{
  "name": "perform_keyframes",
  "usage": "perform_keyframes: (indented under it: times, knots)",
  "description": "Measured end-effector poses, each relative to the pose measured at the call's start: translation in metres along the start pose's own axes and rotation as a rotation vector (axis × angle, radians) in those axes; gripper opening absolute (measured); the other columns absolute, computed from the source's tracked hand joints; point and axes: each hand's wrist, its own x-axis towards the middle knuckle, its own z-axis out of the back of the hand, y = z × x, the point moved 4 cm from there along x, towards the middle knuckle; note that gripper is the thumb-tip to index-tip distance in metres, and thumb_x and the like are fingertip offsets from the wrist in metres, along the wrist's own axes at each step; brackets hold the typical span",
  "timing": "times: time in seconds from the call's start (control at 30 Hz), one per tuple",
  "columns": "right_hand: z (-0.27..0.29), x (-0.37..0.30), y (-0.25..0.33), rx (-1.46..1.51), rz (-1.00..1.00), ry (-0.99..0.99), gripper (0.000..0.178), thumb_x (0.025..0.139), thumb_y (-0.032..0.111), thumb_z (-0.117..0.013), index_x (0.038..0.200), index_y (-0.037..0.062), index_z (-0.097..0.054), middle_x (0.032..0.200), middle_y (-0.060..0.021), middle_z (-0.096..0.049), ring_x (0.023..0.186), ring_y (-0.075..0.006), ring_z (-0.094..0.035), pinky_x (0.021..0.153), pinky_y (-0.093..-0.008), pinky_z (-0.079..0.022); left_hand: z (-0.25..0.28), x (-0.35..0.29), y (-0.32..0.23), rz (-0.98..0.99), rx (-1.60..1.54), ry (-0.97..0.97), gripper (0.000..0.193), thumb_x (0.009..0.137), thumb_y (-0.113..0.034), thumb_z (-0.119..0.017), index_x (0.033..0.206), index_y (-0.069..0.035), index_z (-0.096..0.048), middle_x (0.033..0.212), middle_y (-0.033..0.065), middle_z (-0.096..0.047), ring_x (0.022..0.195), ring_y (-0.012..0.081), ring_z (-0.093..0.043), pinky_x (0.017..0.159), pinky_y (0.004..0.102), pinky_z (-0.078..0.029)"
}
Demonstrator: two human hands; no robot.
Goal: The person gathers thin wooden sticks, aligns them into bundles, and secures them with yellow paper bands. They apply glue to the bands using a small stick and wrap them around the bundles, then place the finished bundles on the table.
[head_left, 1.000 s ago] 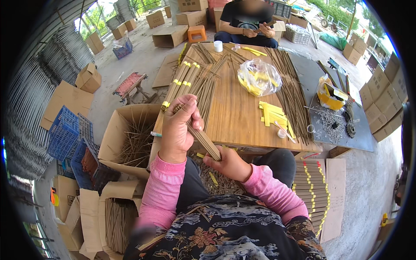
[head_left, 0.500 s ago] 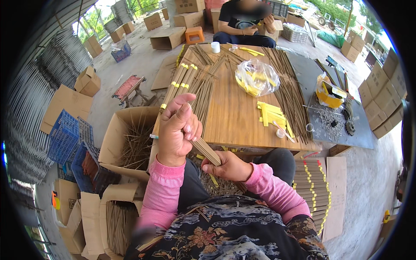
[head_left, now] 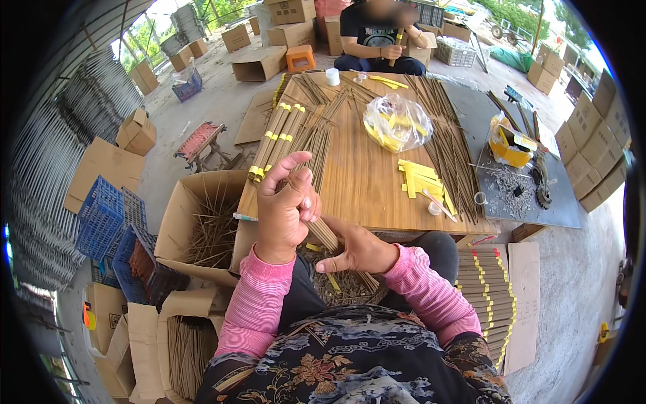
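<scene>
My left hand (head_left: 286, 209) is closed round the upper part of a bundle of thin brown incense sticks (head_left: 324, 236), its index finger curled above. The bundle slants down to the right between my knees, its lower end near my lap. My right hand (head_left: 363, 249) is at the bundle's middle, thumb spread away from the fingers, which pass partly behind the sticks. Just beyond my left hand, banded bundles (head_left: 279, 138) with yellow paper wraps lie on the wooden table (head_left: 356, 188), beside loose sticks (head_left: 313, 148).
Yellow paper strips (head_left: 420, 178) and a clear plastic bag (head_left: 398, 122) lie on the table. Open cartons (head_left: 202, 229) of sticks stand at my left. Rows of banded bundles (head_left: 484, 296) lie at lower right. Across the table a person (head_left: 380, 40) holds a banded bundle.
My right hand has loosened from the bundle, its thumb swinging away from the sticks. My left hand has shifted slightly right and down. The person opposite has raised a bundle upright.
</scene>
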Motion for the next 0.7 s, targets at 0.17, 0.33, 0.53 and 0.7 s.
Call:
perform_keyframes:
  times: [0.17, 0.33, 0.53, 0.7]
  knots:
    - [-0.017, 0.003, 0.007, 0.401, -0.423, 0.060, 0.019, 0.082, 0.016, -0.061, 0.087, -0.0001, -0.052, 0.067, 0.0000, -0.052, 0.064, -0.0070, -0.049, 0.058, -0.0243, -0.044, -0.008, -0.004, 0.004, 0.031, -0.096, 0.202, 0.030, 0.085, -0.017, -0.056, 0.110, 0.000, -0.050, 0.049, -0.0021, -0.041, 0.035, 0.0050, -0.035, 0.034, 0.0210, -0.031]
    - [-0.018, 0.001, 0.004, 0.240, -0.177, -0.094, 0.014, 0.081, 0.012, -0.061, 0.085, 0.0009, -0.054, 0.068, -0.0017, -0.052, 0.064, -0.0083, -0.047, 0.059, -0.0255, -0.043, -0.005, 0.000, 0.000, 0.044, -0.076, 0.145, 0.031, 0.084, -0.015, -0.057, 0.110, 0.000, -0.050, 0.052, -0.0007, -0.044, 0.036, 0.0053, -0.037, 0.035, 0.0209, -0.033]
    - [-0.015, -0.004, -0.002, 0.101, -0.179, -0.215, 0.017, 0.080, 0.014, -0.061, 0.085, -0.0008, -0.053, 0.066, -0.0076, -0.054, 0.062, -0.0107, -0.049, 0.058, -0.0285, -0.044, -0.010, 0.004, -0.020, -0.145, -0.163, -0.044, 0.058, 0.088, -0.043, -0.045, 0.127, -0.001, -0.033, 0.081, 0.0096, -0.059, 0.061, 0.0148, -0.057, 0.058, 0.0285, -0.049]
    - [-0.006, -0.001, 0.011, 0.011, -0.166, -0.298, 0.015, 0.079, 0.013, -0.060, 0.083, -0.0007, -0.053, 0.063, -0.0154, -0.054, 0.058, -0.0205, -0.055, 0.055, -0.0320, -0.044, 0.003, -0.019, 0.009, -0.142, 0.004, 0.123, 0.073, 0.082, -0.047, -0.053, 0.131, 0.000, -0.025, 0.111, 0.0163, -0.052, 0.098, 0.0275, -0.054, 0.089, 0.0403, -0.042]
